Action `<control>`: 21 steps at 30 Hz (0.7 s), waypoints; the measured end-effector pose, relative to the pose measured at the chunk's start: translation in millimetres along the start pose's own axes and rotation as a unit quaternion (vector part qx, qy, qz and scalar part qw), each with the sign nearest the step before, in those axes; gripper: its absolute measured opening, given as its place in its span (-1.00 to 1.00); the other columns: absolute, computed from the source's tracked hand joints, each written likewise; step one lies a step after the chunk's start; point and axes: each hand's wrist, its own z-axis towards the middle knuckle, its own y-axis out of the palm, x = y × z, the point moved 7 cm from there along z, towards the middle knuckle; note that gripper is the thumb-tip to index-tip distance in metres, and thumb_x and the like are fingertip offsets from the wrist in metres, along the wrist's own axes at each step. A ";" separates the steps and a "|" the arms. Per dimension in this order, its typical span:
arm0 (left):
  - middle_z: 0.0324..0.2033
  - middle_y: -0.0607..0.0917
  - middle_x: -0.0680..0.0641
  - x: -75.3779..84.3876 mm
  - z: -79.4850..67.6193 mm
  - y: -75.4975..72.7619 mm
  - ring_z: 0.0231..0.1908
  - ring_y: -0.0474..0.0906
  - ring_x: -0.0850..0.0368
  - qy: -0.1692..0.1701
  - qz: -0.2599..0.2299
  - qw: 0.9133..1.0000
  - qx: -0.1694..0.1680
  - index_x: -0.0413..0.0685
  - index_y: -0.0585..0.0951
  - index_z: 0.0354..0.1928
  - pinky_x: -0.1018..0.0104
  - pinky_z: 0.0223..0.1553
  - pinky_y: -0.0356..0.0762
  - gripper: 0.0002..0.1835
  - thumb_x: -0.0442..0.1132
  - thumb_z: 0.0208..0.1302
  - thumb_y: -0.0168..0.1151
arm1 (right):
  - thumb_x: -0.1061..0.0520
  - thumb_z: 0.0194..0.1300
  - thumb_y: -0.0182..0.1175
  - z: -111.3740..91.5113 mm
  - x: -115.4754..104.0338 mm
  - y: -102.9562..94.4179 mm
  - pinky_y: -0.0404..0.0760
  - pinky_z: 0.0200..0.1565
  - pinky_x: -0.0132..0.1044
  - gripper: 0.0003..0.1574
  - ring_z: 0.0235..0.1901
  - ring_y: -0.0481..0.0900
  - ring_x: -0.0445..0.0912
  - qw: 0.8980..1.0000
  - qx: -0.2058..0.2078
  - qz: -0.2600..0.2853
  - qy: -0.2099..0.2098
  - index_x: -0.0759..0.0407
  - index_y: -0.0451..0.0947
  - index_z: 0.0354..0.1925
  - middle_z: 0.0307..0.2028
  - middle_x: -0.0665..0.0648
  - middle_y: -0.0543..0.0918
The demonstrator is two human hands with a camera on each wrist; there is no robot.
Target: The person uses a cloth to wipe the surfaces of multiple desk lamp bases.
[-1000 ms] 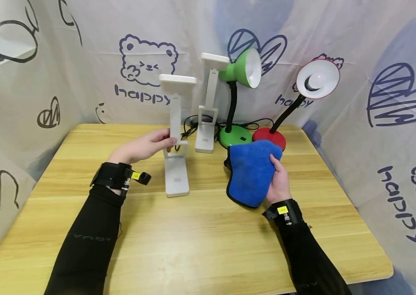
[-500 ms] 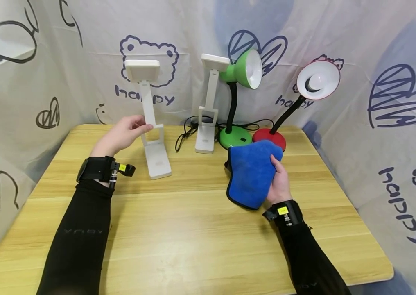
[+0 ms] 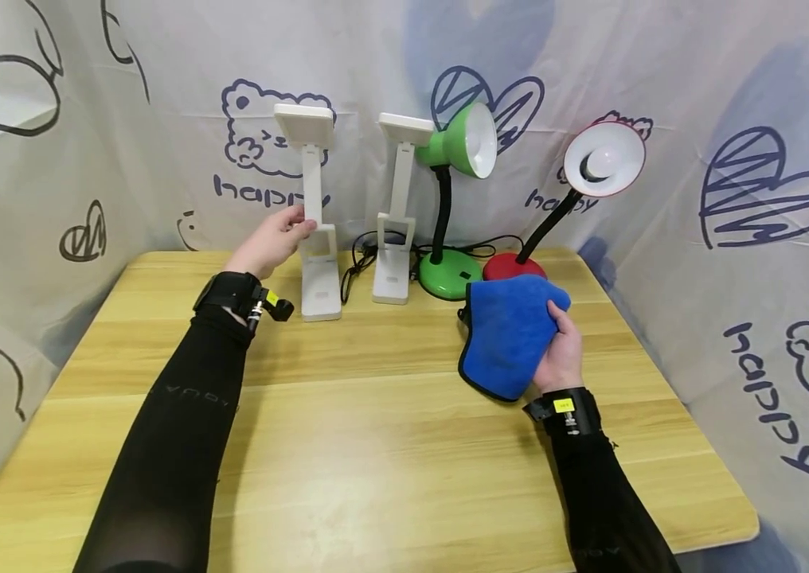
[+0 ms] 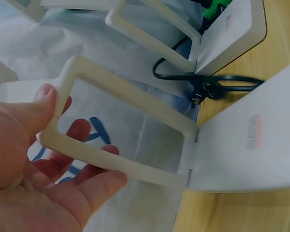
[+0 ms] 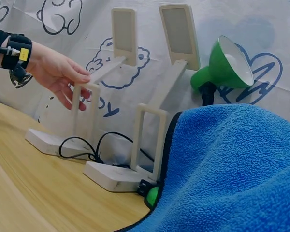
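Observation:
My left hand (image 3: 271, 241) grips a white folding desk lamp (image 3: 322, 290) at the joint where its arm meets the open frame. The left wrist view shows the thumb on the near side of that frame (image 4: 130, 99) and fingers behind and under it. The lamp stands upright at the back left, its flat base on the table. In my right hand (image 3: 560, 354) is a blue cloth (image 3: 508, 338) with black edging, the thumb on top and the other fingers hidden beneath. The cloth fills the lower right of the right wrist view and overlaps the red lamp's base.
A second white folding lamp (image 3: 392, 274) stands just right of the held one. Beyond it are a green gooseneck lamp (image 3: 451, 274) and a red gooseneck lamp (image 3: 512, 265). Black cables (image 3: 357, 267) lie behind them. A printed fabric backdrop (image 3: 161, 95) surrounds the wooden table (image 3: 347, 461).
My left hand has shifted the white lamp back and left, then slightly right, turning its base straight beside the second one. The right hand still holds the cloth in nearly the same place.

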 end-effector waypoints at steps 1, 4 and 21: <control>0.23 0.38 -0.24 -0.5 4.5 1.7 0.19 0.30 -0.16 0.000 0.003 1.000 0.001 -0.13 0.30 0.32 -0.09 0.20 0.29 -0.51 -0.01 0.50 -0.07 | 0.02 0.52 -0.05 -0.7 0.1 -0.8 0.49 -0.05 -0.23 -0.81 -0.16 0.55 -0.10 1.000 0.005 -0.004 -0.001 0.01 0.41 -0.01 -0.14 0.00 0.61; 0.24 0.37 -0.22 -1.1 16.4 5.2 0.20 0.31 -0.13 0.000 0.011 1.000 0.010 -0.12 0.26 0.37 -0.04 0.21 0.31 -0.46 0.03 0.50 -0.08 | 0.01 0.50 -0.02 -2.1 -0.5 -1.2 0.49 -0.02 -0.24 -0.79 -0.12 0.54 -0.11 1.000 0.015 -0.018 -0.009 0.00 0.40 0.02 -0.10 -0.02 0.60; 0.40 0.23 -0.19 -4.6 41.7 15.6 0.41 0.14 -0.11 -0.009 -0.006 0.999 0.037 -0.05 0.09 0.49 -0.02 0.40 0.06 -0.36 0.05 0.50 -0.11 | -0.01 0.49 0.01 -1.7 -1.4 -3.6 0.48 -0.04 -0.25 -0.76 -0.13 0.53 -0.12 0.999 0.030 -0.043 -0.011 -0.03 0.37 0.07 -0.09 -0.03 0.57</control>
